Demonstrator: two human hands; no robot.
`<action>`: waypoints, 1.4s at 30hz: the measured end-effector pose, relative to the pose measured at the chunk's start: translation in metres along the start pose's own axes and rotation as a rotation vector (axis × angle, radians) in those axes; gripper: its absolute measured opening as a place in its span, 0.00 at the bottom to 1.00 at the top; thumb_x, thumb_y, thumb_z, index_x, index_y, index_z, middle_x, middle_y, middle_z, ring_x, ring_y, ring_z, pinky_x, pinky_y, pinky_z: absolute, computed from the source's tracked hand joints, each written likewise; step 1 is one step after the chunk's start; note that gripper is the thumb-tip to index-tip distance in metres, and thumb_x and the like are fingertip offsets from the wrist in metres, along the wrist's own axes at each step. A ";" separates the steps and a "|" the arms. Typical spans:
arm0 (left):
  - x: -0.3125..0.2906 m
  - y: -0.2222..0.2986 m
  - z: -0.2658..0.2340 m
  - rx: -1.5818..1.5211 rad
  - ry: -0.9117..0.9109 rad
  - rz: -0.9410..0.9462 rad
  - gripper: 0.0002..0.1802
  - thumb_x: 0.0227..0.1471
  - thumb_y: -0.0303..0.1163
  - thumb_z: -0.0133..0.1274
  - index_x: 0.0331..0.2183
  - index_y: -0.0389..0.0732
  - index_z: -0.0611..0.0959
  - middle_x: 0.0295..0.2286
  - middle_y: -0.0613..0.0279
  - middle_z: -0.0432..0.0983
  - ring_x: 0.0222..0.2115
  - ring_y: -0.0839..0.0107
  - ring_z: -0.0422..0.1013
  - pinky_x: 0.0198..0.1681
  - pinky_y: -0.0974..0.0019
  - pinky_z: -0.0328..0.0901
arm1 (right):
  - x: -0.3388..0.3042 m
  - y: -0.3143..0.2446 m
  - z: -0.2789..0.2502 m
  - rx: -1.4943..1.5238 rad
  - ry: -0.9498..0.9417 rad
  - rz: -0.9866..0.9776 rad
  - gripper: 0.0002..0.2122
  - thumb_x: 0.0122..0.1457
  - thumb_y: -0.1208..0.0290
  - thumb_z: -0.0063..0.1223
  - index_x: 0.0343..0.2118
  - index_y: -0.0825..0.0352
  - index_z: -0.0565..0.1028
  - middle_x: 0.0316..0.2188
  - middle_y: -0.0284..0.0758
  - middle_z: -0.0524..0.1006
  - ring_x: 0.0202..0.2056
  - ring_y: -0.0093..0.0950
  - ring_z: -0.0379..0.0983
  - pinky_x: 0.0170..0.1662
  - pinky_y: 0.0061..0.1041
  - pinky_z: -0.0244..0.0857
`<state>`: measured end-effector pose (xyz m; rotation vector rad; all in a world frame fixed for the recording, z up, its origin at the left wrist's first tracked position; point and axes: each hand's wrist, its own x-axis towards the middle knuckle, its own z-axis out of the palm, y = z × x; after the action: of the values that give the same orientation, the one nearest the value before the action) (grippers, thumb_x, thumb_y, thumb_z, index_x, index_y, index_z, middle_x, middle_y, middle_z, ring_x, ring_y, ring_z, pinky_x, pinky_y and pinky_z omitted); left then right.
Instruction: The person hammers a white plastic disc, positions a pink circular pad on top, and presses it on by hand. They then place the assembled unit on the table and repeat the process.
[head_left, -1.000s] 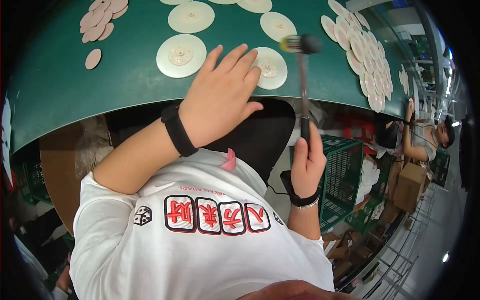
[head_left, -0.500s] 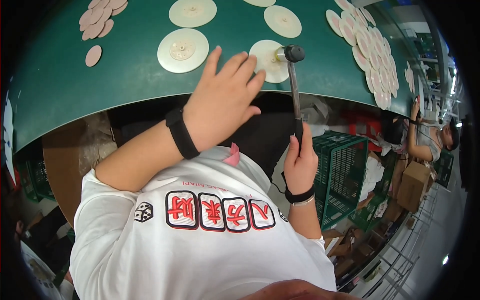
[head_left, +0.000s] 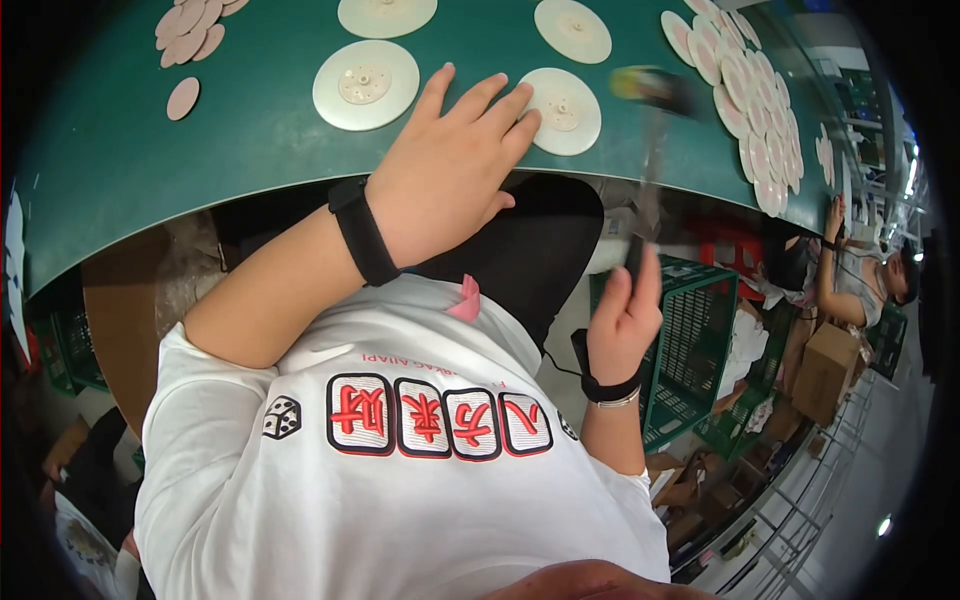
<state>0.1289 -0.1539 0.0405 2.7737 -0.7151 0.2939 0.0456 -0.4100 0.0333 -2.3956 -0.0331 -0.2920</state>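
My left hand [head_left: 440,185] lies spread at the table's near edge, palm down. Its fingertips reach the left rim of a round cream disc [head_left: 575,120] with a raised hub in its middle. In my right hand [head_left: 624,328] is a small mallet [head_left: 652,180], gripped by its dark handle. The mallet's head, yellowish on one end and dark on the other, is smeared by motion to the right of that disc and apart from it. Another hubbed disc [head_left: 340,85] sits left of my left fingertips. Farther back are two more cream discs, one at left [head_left: 400,12] and one at right [head_left: 573,30].
The green table [head_left: 250,130] curves across the top. Pink discs [head_left: 190,40] are heaped at far left, with a single pink disc [head_left: 183,98] nearer. Many pink-centred discs [head_left: 760,120] overlap at right. A green crate [head_left: 690,340] stands below; another person [head_left: 855,280] sits beyond.
The mallet has swung right, off the near right disc, with my right hand moving right too. My left hand has shifted slightly right and away from me, onto the disc's rim.
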 end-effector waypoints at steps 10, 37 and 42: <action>0.000 0.010 0.003 0.051 0.021 -0.043 0.42 0.46 0.38 0.68 0.61 0.43 0.70 0.60 0.58 0.65 0.63 0.59 0.59 0.68 0.44 0.49 | -0.002 0.006 0.003 -0.158 0.011 -0.121 0.18 0.69 0.73 0.49 0.59 0.72 0.70 0.34 0.45 0.81 0.27 0.29 0.76 0.34 0.24 0.69; -0.015 0.032 -0.002 -0.033 -0.041 0.004 0.41 0.49 0.40 0.66 0.61 0.41 0.70 0.62 0.56 0.64 0.64 0.61 0.58 0.67 0.45 0.50 | -0.011 0.004 0.005 -0.133 -0.123 0.053 0.17 0.70 0.74 0.47 0.60 0.71 0.70 0.34 0.43 0.81 0.31 0.23 0.76 0.36 0.23 0.70; -0.011 0.032 -0.025 -0.398 -0.144 0.071 0.40 0.48 0.39 0.67 0.61 0.40 0.70 0.62 0.56 0.64 0.64 0.60 0.58 0.67 0.45 0.50 | -0.005 0.006 -0.002 -0.049 -0.125 0.023 0.17 0.70 0.75 0.47 0.60 0.72 0.70 0.30 0.34 0.79 0.28 0.21 0.72 0.34 0.22 0.68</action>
<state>0.0999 -0.1686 0.0677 2.4105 -0.8073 -0.0360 0.0406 -0.4153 0.0299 -2.4585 -0.0561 -0.1339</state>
